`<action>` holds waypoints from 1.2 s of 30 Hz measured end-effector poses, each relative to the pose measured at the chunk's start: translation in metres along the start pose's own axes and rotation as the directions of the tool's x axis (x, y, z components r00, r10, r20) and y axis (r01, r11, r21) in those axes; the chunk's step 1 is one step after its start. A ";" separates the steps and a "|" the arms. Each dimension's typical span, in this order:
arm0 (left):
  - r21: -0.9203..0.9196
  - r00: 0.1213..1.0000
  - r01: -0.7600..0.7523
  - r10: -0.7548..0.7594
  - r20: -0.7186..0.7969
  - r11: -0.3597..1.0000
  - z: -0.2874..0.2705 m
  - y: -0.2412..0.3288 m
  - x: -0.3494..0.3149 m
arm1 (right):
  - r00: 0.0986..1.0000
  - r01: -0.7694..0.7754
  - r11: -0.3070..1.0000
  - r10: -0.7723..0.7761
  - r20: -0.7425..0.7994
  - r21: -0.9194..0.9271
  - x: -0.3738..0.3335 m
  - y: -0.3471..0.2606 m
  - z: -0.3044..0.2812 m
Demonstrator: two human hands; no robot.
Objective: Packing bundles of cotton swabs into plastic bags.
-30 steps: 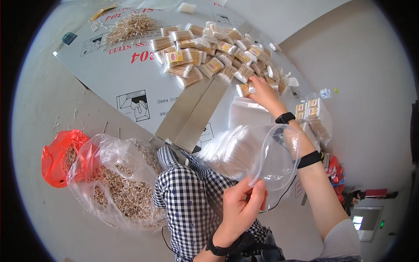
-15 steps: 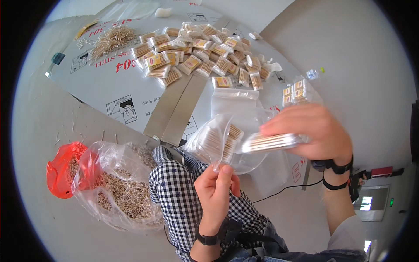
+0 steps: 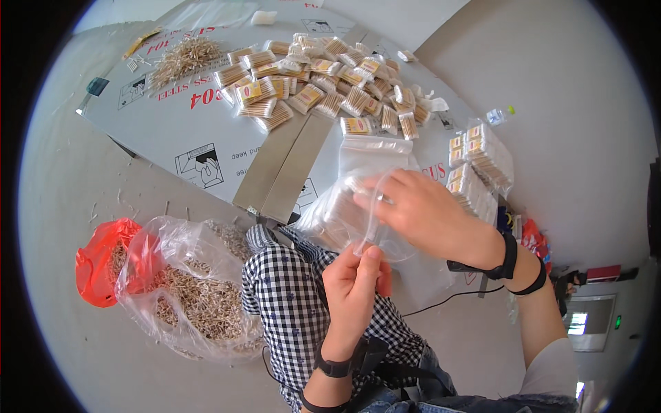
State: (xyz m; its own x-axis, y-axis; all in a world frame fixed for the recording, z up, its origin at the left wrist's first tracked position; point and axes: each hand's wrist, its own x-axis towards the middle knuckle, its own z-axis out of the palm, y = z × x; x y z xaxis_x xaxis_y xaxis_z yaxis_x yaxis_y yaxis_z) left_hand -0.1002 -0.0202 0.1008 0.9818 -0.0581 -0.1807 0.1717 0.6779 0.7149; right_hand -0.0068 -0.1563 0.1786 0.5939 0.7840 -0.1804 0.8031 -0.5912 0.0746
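The left hand (image 3: 352, 283) has its grip closed, thumb against bent fingers, on the rim of a clear bag (image 3: 321, 221). The right hand (image 3: 430, 215) reaches over from the other side, its fingers curled at the bag's mouth and partly behind the clear film; whether its grip is closed on anything cannot be told. The bag lies between the hands and the near side of the worktop (image 3: 155, 131), above the knees of the checked trousers (image 3: 289, 296). Swab packets (image 3: 342, 217) show in a blurred row through its wall.

Just beyond the bag, a flat stack of empty clear bags (image 3: 375, 153) lies on the worktop, with one yellow-labelled packet (image 3: 356, 126) at its far edge. Farther back is a broad pile of swab packets (image 3: 306, 98) — some on edge, some flat — and, to its left, a heap of loose swabs (image 3: 186, 58). A metal strip (image 3: 282, 165) runs from near the pile to the worktop's edge. To the right stand filled bags of packets (image 3: 492, 160), a small bottle (image 3: 497, 115) beyond them. On the floor at the left, a large clear sack (image 3: 182, 241) full of loose swabs sits against a red bag (image 3: 89, 275).
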 end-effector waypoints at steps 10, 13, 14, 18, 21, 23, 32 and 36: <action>-0.069 0.998 0.016 -0.011 0.068 0.997 -0.005 0.001 0.000 | 0.987 -0.121 0.970 0.096 0.127 0.212 0.004 0.000 -0.005; -0.047 1.000 0.028 -0.027 0.015 0.999 -0.003 0.004 0.000 | 0.947 -0.245 0.919 0.158 0.279 0.309 0.010 -0.003 -0.009; -0.050 0.999 0.029 -0.028 0.022 0.998 -0.003 0.004 0.000 | 0.918 -0.307 0.902 0.196 0.344 0.304 0.012 -0.003 -0.010; -0.090 0.999 0.020 -0.016 0.043 0.996 -0.004 0.004 0.000 | 0.904 -0.364 0.877 0.250 0.348 0.314 0.013 -0.006 -0.003; -0.088 0.999 0.025 -0.023 0.023 0.996 -0.007 0.001 -0.001 | 0.932 -0.321 0.815 0.182 0.313 0.482 0.011 -0.005 -0.002; -0.092 1.000 0.020 -0.020 -0.005 0.996 -0.009 -0.001 0.000 | 0.950 -0.276 0.844 0.168 0.263 0.460 0.009 -0.006 -0.001; -0.030 0.997 0.032 -0.034 -0.062 0.999 -0.010 -0.002 0.001 | 0.990 -0.057 0.623 0.137 -0.037 0.780 -0.006 0.030 0.003; -0.087 0.996 0.071 -0.075 -0.045 0.994 -0.007 0.006 -0.002 | 0.733 0.012 0.105 0.675 -0.080 0.994 -0.023 0.151 0.002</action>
State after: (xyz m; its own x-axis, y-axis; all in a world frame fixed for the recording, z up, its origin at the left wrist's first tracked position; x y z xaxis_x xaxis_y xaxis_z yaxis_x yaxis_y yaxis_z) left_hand -0.1021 -0.0105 0.1007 0.9615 -0.0762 -0.2640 0.2334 0.7335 0.6384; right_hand 0.1014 -0.2639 0.1921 0.9816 0.1907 -0.0033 0.0436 -0.2410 -0.9695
